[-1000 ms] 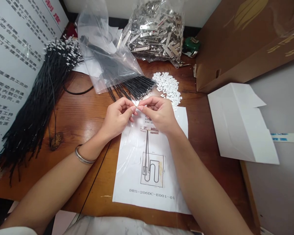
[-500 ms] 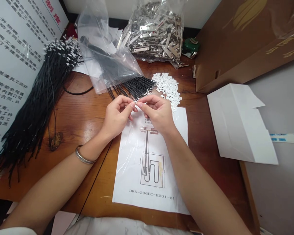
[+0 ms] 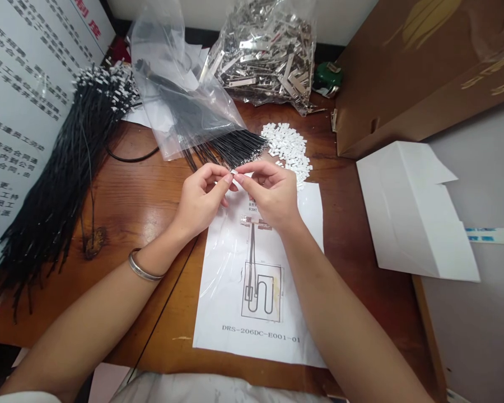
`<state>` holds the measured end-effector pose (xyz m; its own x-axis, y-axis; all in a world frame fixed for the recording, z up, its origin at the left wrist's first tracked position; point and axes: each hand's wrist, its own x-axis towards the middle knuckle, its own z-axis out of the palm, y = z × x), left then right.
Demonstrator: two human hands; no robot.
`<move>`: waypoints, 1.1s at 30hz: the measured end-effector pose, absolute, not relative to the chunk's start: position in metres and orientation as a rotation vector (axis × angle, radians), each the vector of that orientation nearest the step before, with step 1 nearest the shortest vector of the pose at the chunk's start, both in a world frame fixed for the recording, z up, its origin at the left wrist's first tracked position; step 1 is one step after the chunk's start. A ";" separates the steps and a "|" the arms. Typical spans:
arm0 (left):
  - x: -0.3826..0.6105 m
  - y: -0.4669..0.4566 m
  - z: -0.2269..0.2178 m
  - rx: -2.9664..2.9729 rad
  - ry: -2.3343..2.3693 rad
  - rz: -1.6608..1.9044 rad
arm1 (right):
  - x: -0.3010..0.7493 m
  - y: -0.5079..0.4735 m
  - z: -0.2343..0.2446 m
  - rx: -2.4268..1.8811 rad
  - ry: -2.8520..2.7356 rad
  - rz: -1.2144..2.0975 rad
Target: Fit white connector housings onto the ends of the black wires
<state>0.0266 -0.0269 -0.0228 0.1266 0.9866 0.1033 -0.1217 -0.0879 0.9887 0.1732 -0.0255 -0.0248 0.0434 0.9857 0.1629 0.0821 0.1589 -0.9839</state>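
My left hand [image 3: 202, 195] and my right hand [image 3: 273, 193] meet fingertip to fingertip above the top of the printed sheet. Between the pinched thumbs and forefingers shows a small white connector housing [image 3: 234, 172], gripped by my right hand. What my left fingers pinch is hidden. Just behind the hands, a bundle of black wires [image 3: 239, 146] with bare metal tips sticks out of a clear plastic bag [image 3: 180, 131]. Right of those tips lies a heap of loose white connector housings [image 3: 292, 146].
Black wires with white ends [image 3: 63, 145] are piled at left against a printed board [image 3: 21, 95]. A bag of metal strips [image 3: 269, 61], a green tape measure [image 3: 327, 78] and a brown box [image 3: 403, 73] stand behind. The drawing sheet [image 3: 218, 313] and a folded white card [image 3: 407, 212] lie nearer.
Both hands stay almost in place, still pinched together. The white piece between the fingertips shows more plainly now. The view has shifted very slightly.
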 end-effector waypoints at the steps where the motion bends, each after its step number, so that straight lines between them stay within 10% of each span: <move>1: 0.027 -0.027 -0.022 1.255 0.971 1.231 | 0.173 -0.026 -0.024 -1.171 -1.305 1.007; 33: 0.025 -0.027 -0.023 1.290 0.974 1.216 | 0.177 -0.026 -0.029 -1.076 -1.512 0.764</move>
<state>0.0250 -0.0266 -0.0233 0.1477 0.9820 0.1179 -0.0996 -0.1038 0.9896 0.1770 -0.0261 -0.0287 -0.0131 0.9196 0.3928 0.2293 0.3851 -0.8939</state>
